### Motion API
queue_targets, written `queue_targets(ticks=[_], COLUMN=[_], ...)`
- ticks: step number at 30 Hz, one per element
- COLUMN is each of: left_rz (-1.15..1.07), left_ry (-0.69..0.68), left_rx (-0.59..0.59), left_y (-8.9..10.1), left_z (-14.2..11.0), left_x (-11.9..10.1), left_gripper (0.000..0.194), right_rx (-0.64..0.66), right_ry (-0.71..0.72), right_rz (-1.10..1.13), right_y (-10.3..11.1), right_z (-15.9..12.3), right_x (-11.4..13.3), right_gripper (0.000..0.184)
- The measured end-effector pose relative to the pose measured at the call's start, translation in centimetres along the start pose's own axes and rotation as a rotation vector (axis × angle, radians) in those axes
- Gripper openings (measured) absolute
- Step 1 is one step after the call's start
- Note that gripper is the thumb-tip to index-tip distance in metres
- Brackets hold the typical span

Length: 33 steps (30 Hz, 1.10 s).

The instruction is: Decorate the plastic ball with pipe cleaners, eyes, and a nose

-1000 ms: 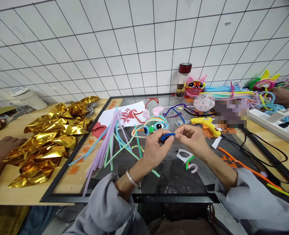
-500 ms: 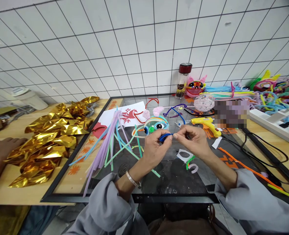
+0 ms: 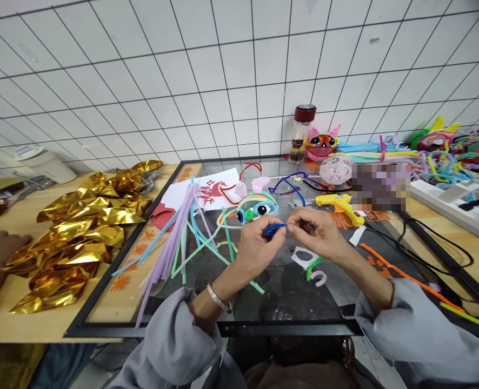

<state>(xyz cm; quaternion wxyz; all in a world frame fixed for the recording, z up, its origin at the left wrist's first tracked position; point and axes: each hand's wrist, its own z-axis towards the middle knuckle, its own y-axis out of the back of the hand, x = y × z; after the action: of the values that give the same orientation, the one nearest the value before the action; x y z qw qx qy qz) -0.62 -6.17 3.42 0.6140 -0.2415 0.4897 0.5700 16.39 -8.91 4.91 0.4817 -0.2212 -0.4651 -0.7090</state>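
Note:
A bent blue pipe cleaner (image 3: pixel 274 229) is pinched between the thumb and fingers of my left hand (image 3: pixel 256 241). My right hand (image 3: pixel 315 231) closes on the blue piece's right end, fingertips almost touching those of the left. Just behind the hands sits a colourful mask-like pipe cleaner piece (image 3: pixel 258 208) with big round eyes and pink ears. Under and in front of my right hand are a white paper cut-out (image 3: pixel 303 256) and a small green and lilac curl (image 3: pixel 316 273).
Lilac, blue and green pipe cleaners (image 3: pixel 170 248) lie at left, near gold foil pieces (image 3: pixel 97 237) and another person's hand (image 3: pixel 4 254). A yellow glue gun (image 3: pixel 339 205) and a white power strip (image 3: pixel 458 213) are at right. A lidded bottle (image 3: pixel 301 135) stands by the wall.
Both hands stay in nearly the same place, fingers working slightly on the blue pipe cleaner. A hand at the far right has left view. The view has shifted a little.

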Motion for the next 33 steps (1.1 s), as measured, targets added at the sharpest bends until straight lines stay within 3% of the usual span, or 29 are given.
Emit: queue_targets(ticks=[6, 16, 24, 33], left_rz=[-0.19, -0.472, -0.477, -0.617], left_ry=[0.093, 0.175, 0.163, 0.22], left_rx=[-0.011, -0.033, -0.005, 0.02], left_y=[-0.2, 0.1, 0.3, 0.1], left_z=[-0.2, 0.1, 0.1, 0.2], left_x=[-0.2, -0.3, 0.7, 0.1], left_gripper=[0.011, 0.038, 0.034, 0.039], right_rx=[0.006, -0.051, 0.0, 0.061], right_ry=[-0.122, -0.385, -0.429, -0.446], right_rz=[0.163, 0.632, 0.711, 0.73], right_y=[-0.2, -1.1, -1.1, -1.3], right_z=[0.0, -0.1, -0.2, -0.4], right_x=[0.1, -0.3, 0.1, -0.1], right_gripper=[0.015, 0.024, 0.021, 0.024])
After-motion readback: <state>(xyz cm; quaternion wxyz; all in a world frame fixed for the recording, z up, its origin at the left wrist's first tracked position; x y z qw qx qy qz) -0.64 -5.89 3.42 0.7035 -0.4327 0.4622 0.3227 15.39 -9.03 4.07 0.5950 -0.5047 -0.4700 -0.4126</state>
